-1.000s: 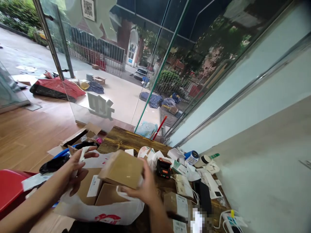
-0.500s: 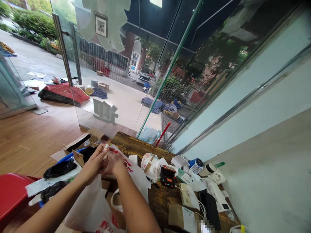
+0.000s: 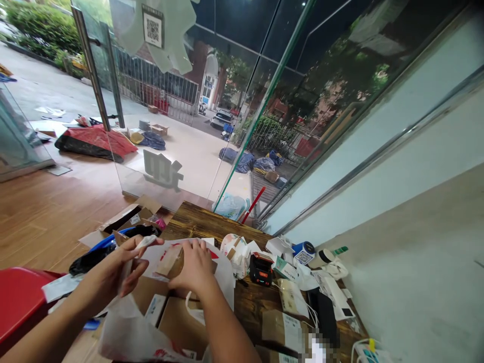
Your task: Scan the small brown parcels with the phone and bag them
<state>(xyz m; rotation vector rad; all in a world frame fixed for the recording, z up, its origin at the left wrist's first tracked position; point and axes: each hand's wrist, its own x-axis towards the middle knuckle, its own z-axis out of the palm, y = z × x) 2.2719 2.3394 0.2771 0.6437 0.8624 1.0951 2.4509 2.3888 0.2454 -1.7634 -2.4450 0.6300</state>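
Note:
A white plastic bag (image 3: pixel 126 327) with red print lies spread over the wooden table's near left part, its mouth wide. My left hand (image 3: pixel 130 262) is closed on a whitish, crumpled part of the bag at its left side. Fingers wrapped from above, my right hand (image 3: pixel 197 264) grips a small brown cardboard box (image 3: pixel 170 261) at the bag's far side. Below the hands, a larger cardboard box (image 3: pixel 181 320) and a white-and-blue carton (image 3: pixel 155 308) show in the bag's mouth. The right palm hides part of the small box.
On the wooden table (image 3: pixel 247 302) to the right stand a black handheld device (image 3: pixel 260 268), a blue container (image 3: pixel 303 252), cartons and papers. A red stool (image 3: pixel 26 297) and a blue-rimmed bin (image 3: pixel 109 241) are at left. A glass door rises beyond.
My hands, close together at the bag's top before, are now apart. The left has moved left and down; the right has come onto the small box. The bag's mouth has widened, showing cartons.

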